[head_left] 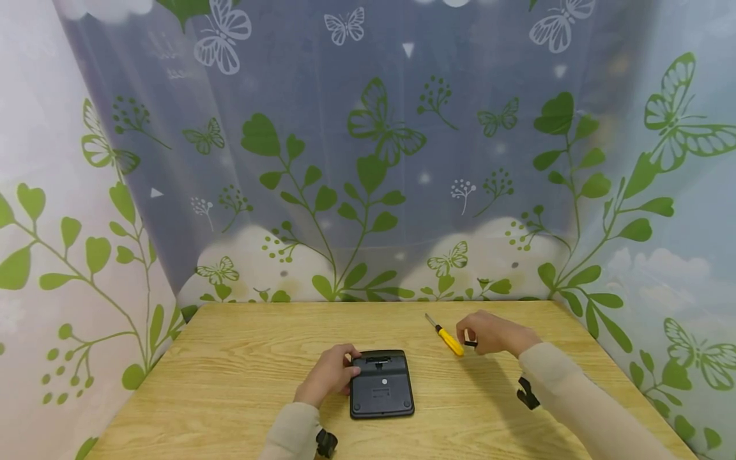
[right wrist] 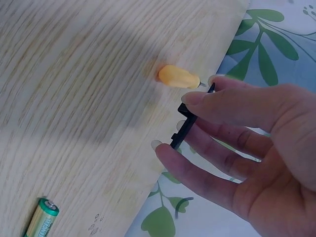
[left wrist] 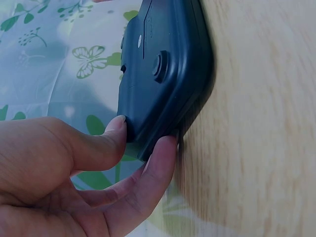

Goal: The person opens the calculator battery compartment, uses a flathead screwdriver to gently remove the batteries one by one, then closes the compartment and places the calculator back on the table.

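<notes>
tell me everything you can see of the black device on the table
The device is a flat black slab, apparently plastic, with rounded corners, lying on the table. Its upturned face shows a recess near the far edge, a small white dot, markings too small to read and round feet at the near corners. The left hand pinches it by its far left corner.

Bare hands [head_left: 498, 332], long beige sleeves [head_left: 581, 397], black fittings [head_left: 528, 393] — one each side
</notes>
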`<state>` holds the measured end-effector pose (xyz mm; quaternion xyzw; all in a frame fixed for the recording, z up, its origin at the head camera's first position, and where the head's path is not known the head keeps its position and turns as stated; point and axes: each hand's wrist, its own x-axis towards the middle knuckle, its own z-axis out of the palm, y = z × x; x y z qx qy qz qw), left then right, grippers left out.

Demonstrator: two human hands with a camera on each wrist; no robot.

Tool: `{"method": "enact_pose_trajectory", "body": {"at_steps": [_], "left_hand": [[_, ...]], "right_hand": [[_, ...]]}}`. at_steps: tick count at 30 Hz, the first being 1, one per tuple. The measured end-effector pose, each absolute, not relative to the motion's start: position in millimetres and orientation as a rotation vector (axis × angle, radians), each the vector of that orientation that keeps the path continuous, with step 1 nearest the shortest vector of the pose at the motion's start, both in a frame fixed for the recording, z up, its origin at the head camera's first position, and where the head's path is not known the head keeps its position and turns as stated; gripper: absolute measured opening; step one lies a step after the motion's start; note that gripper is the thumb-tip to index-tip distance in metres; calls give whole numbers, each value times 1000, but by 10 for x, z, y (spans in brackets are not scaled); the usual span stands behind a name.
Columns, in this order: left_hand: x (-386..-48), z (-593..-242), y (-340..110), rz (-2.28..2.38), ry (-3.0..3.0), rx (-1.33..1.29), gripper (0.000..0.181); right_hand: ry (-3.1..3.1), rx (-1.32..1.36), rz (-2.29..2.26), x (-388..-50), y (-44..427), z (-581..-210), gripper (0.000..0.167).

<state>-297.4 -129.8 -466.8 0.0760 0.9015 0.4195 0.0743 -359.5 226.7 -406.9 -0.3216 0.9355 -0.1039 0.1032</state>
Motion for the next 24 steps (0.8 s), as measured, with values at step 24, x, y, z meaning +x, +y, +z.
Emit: {"method": "enact_pose_trajectory", "body": {"at_steps": [24], "left_hand": [[-2982, -4668, -1290, 1249, 2713, 216, 25]], "right_hand": [[2761, -1022, -299, -3607, 2148, -4022, 35]]}}
